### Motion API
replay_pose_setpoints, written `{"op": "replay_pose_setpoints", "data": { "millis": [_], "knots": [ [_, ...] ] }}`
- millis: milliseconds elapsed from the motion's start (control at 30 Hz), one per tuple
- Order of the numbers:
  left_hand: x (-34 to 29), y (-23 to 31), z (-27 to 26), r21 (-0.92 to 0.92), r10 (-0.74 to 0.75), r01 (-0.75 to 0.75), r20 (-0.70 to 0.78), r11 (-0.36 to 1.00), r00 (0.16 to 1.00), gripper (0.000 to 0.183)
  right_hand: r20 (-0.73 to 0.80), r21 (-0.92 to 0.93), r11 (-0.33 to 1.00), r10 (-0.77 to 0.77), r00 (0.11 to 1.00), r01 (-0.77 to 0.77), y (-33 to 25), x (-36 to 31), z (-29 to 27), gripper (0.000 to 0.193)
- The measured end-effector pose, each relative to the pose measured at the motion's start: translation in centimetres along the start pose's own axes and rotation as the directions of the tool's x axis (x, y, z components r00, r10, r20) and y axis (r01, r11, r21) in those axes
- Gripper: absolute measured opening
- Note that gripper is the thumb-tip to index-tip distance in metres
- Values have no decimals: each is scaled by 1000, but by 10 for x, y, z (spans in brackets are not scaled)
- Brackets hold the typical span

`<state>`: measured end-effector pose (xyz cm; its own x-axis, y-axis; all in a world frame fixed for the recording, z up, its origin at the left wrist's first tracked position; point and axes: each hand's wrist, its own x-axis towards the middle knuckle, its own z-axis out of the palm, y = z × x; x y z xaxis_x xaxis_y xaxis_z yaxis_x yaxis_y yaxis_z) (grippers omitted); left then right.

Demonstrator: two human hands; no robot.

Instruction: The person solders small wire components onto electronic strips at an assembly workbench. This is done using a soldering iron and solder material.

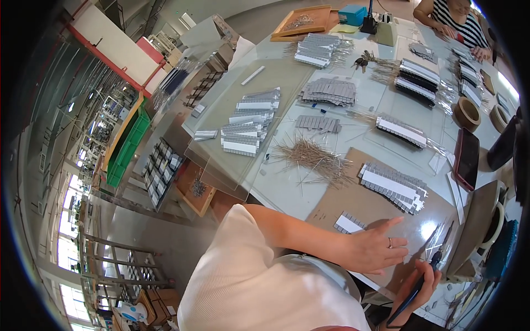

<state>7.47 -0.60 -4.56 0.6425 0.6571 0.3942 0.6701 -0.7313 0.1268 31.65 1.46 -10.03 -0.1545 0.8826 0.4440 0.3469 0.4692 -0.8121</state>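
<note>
By the brown board's [334, 203] edge, left hand [380, 248] apart, right hand [415, 288] around tool [436, 257]

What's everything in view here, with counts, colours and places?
Table: one, pale, across the middle
Strip stacks: several, grey and white, across table
Wire pile: one, tan, mid-table
Work board: one, brown, lower right
Pen-shaped tool: one, dark, lower right
Phone: one, dark, right
Tape rolls: two, brown, right
Keys: one bunch, dark, upper middle
Box: one, blue, top middle
Wooden trays: two, brown, top middle and left
Bin: one, green, left
Co-worker: one, black-and-white striped top, upper right
Left hand: one, bare, ringed, over work board
Right hand: one, bare, gripping the tool
</note>
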Motion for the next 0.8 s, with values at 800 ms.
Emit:
{"op": "replay_pose_setpoints", "data": {
  "millis": [800],
  "knots": [
    [2,-17,-28,-167,-295,267,-179,949,939,14,-114,-145,969,-216,970,199,-50,19,0,31]
  ]
}}
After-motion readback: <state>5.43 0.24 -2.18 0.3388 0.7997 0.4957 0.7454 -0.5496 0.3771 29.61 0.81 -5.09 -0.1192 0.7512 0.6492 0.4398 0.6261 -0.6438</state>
